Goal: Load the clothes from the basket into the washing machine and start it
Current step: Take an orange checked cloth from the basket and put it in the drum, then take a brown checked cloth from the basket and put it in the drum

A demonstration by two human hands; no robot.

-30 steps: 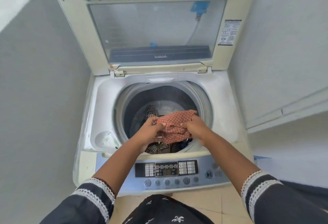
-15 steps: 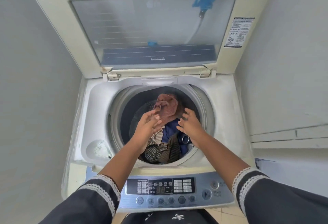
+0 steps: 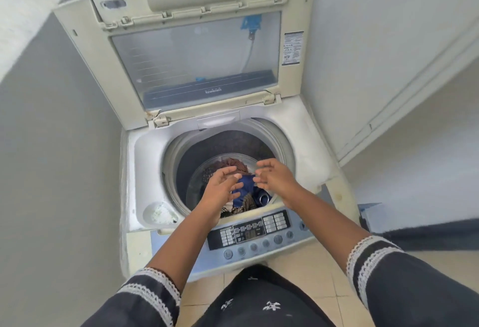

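A cream top-loading washing machine stands before me with its lid raised upright. Inside the drum lie several clothes: a red checked cloth at the back, a blue garment in the middle, a dark checked piece at the front. My left hand and my right hand hover over the drum mouth, palms facing each other, fingers loose, holding nothing. The control panel with its row of round buttons sits at the machine's front edge. The basket is out of view.
Grey walls close in on the left and right of the machine. A small round detergent well sits at the top's front-left corner. A blue object stands on the floor to the right. Beige floor tiles lie below.
One second ago both hands gripped the red checked cloth over the drum. They let it go, it dropped to the back of the drum, and both hands now hover empty and higher.
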